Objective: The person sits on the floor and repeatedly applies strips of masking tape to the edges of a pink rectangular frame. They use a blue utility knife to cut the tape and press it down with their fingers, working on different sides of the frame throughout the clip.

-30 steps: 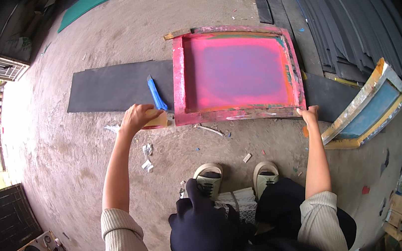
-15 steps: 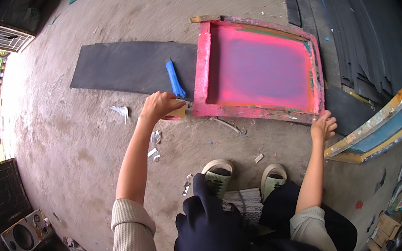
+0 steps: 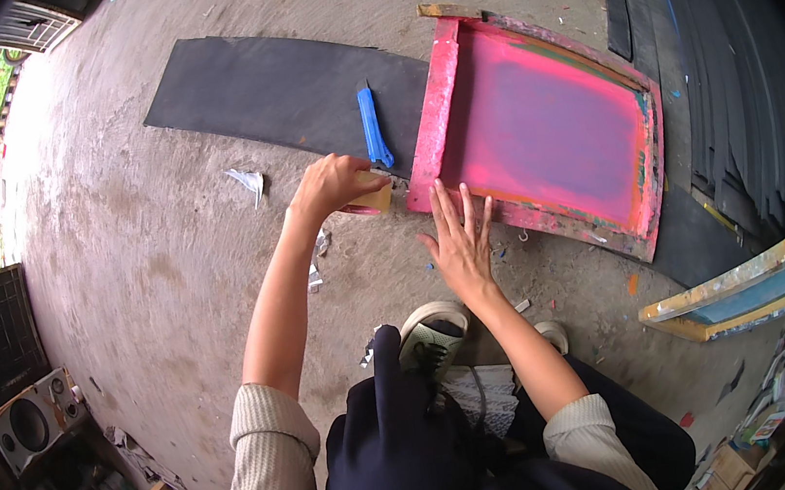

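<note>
The right hand (image 3: 459, 242) lies flat and open on the concrete floor (image 3: 170, 272), fingertips touching the near edge of the pink screen-printing frame (image 3: 544, 123). The left hand (image 3: 331, 184) is closed around a small tan block (image 3: 373, 195) just beside the frame's near-left corner. Beyond it, a blue utility knife (image 3: 372, 128) rests on a dark sheet (image 3: 266, 89).

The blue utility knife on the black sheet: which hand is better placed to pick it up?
Probably the left hand. It lies just below the blue utility knife, though it already grips a tan block. The right hand rests flat and empty near the pink screen frame, farther from the knife.
</note>
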Available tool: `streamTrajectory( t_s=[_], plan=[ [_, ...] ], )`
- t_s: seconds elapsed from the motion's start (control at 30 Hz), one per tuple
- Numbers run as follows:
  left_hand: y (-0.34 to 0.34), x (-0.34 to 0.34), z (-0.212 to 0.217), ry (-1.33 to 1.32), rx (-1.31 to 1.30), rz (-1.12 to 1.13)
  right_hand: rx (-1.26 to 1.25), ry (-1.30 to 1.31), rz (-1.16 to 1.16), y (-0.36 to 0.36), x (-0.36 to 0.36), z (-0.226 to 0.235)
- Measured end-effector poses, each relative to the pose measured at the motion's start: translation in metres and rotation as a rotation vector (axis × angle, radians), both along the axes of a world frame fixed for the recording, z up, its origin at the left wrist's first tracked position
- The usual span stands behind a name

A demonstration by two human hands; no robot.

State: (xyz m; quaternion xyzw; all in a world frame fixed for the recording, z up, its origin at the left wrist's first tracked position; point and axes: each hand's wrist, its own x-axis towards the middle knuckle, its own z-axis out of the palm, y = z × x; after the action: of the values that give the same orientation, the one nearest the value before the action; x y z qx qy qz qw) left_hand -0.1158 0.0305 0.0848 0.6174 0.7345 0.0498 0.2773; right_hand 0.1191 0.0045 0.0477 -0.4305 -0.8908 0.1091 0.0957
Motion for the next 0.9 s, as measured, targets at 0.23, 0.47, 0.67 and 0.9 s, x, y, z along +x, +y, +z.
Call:
streamTrajectory(
  t_s=[0.23,0.47,0.67,0.9],
  plan=[
    [-0.022,-0.010,-0.008,-0.329,0.162,0.222,-0.044,0.472,0.056,0.063,-0.058,0.016],
    [-0.022,-0.009,-0.011,-0.506,0.138,0.365,-0.125,0.237,-0.085,0.100,-0.138,-0.011],
    [-0.019,-0.007,-0.012,-0.483,0.181,0.348,-0.267,0.307,-0.101,0.115,-0.137,-0.017],
    [-0.017,-0.003,-0.008,-0.231,0.121,0.176,-0.743,0.833,-0.583,0.107,-0.056,0.042]
  ],
)
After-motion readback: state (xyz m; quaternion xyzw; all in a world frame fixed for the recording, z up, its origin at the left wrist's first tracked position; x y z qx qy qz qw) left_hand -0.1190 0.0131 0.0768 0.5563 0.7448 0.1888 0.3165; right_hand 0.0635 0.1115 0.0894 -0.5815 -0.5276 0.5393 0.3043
